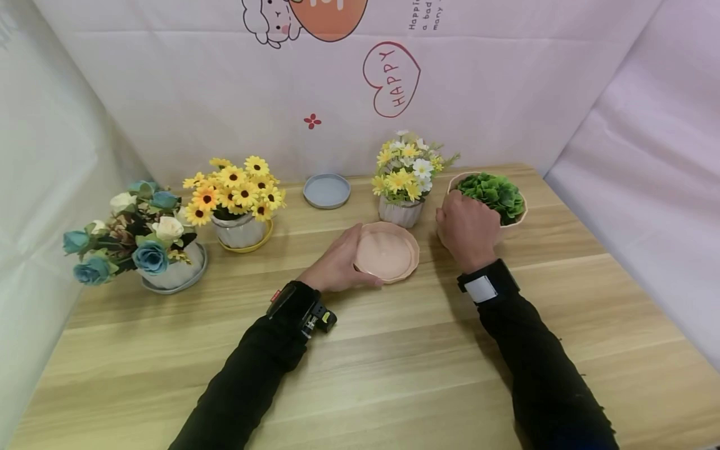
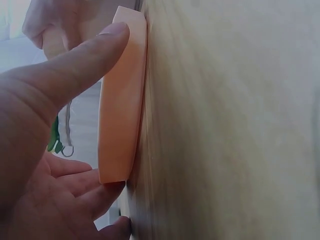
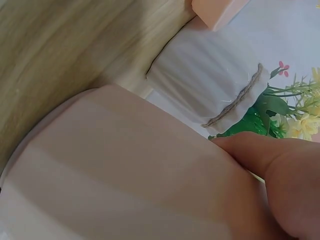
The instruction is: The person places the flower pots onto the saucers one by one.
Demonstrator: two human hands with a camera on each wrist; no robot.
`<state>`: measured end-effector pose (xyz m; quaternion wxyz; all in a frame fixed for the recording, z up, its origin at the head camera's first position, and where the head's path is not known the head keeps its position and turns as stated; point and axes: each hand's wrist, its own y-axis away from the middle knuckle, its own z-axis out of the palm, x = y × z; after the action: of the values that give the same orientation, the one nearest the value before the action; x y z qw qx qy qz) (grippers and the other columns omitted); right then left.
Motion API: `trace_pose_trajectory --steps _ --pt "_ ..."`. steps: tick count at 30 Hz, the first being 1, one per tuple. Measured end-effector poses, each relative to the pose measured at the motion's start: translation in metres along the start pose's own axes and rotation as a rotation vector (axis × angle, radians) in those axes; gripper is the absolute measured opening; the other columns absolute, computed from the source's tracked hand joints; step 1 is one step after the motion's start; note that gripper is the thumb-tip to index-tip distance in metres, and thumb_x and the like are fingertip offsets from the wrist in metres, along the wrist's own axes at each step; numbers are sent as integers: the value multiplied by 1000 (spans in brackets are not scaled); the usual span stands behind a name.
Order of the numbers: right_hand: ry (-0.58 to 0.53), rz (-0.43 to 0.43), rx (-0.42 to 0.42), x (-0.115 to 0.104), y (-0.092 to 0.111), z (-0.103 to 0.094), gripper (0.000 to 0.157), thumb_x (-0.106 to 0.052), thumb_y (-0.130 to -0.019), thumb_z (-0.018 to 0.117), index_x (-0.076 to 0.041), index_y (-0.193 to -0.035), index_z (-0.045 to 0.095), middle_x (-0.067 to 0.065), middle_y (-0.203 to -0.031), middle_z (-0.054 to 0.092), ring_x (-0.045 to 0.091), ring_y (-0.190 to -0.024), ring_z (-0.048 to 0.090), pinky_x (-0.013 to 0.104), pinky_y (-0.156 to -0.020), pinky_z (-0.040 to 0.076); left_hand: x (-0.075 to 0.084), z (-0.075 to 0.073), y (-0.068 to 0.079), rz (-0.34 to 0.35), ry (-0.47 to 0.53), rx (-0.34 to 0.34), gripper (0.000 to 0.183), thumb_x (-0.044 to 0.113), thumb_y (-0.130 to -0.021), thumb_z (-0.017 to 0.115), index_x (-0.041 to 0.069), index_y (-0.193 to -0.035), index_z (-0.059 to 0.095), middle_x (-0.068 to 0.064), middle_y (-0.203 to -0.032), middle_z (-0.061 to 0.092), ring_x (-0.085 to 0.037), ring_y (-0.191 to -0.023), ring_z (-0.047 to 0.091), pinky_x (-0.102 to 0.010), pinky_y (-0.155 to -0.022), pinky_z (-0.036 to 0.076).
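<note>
My left hand (image 1: 337, 262) holds a shallow peach saucer (image 1: 388, 253) by its left side. In the left wrist view its thumb (image 2: 107, 47) lies along the wall of the saucer (image 2: 122, 100), with fingers at the other end; the saucer sits flat on the wood. My right hand (image 1: 469, 228) grips a pale pink flowerpot of green leaves (image 1: 495, 195) at its near left rim. The right wrist view shows the thumb (image 3: 245, 147) at the rim and the pot's smooth wall (image 3: 125, 170); the other fingers are hidden there.
Behind the saucer stands a white pot of yellow and white flowers (image 1: 400, 212). A grey saucer (image 1: 326, 191) lies at the back. Leftward are yellow daisies in a pot (image 1: 239, 231) on a yellow saucer and blue roses (image 1: 150, 257) in a pot on a grey saucer. White cloth (image 1: 197, 94) hangs behind.
</note>
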<state>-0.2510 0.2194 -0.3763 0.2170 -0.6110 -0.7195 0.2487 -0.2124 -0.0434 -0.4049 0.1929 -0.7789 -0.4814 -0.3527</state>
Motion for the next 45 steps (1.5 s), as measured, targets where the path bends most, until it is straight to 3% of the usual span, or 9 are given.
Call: trace_pose_trajectory --steps 10,20,26,33,45 --pt "-12 7 -42 1 -1 -1 32 -17 -99 67 -4 -73 53 17 -56 55 45 -55 64 57 -43 47 -1 -1 4 -14 10 -21 131 35 -81 94 -3 -168 4 -23 -176 12 -35 -165 16 -50 -134 21" --pt "-8 0 -26 1 0 -1 34 -17 -99 66 -5 -71 52 16 -54 52 42 -52 61 53 -41 44 2 -4 9 -40 1 -37 131 34 -82 93 -2 -168 2 -22 -177 9 -34 -165 13 -50 -134 20" --pt "-3 -6 -11 1 0 0 34 -16 -99 66 -6 -70 50 14 -54 50 41 -51 61 51 -40 42 0 -5 13 -5 5 -33 127 31 -82 93 -4 -167 5 -25 -175 13 -37 -164 17 -53 -133 23" --pt "-4 -4 -10 1 0 0 36 -16 -98 67 -7 -69 49 14 -53 49 41 -51 60 51 -40 42 -2 -6 16 71 21 -17 117 27 -80 95 -1 -165 19 -24 -164 34 -36 -154 35 -52 -130 31" --pt "6 -13 -38 2 0 -1 37 -19 -100 66 -6 -70 49 15 -54 52 42 -52 62 53 -41 45 -1 -5 26 55 20 -33 124 27 -80 95 -1 -168 12 -23 -172 23 -35 -161 26 -52 -132 26"
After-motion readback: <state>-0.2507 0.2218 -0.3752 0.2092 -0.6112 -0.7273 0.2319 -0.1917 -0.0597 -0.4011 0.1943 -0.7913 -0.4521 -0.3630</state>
